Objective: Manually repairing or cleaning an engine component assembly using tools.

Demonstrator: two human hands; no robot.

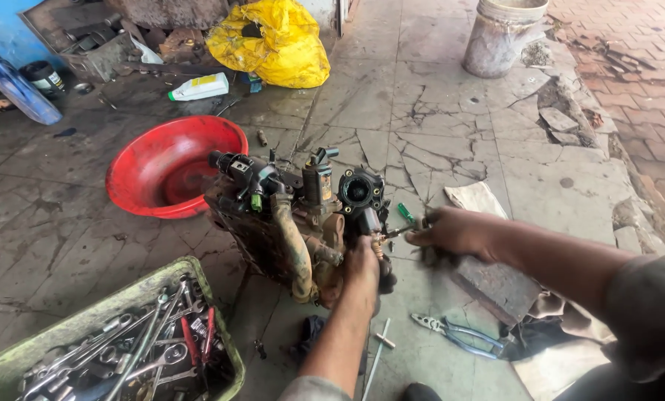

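Item: grimy engine assembly, centre floor. Left hand closed on its right end, steadying it. Right hand at three o'clock grips a green-handled screwdriver, tip at a fitting. Pliers at five; tool tray at eight; red basin at ten.

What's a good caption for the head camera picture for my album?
Two greasy hands, left and right, work on a rusty engine part on cracked floor, beside a red bowl and a tool tray.
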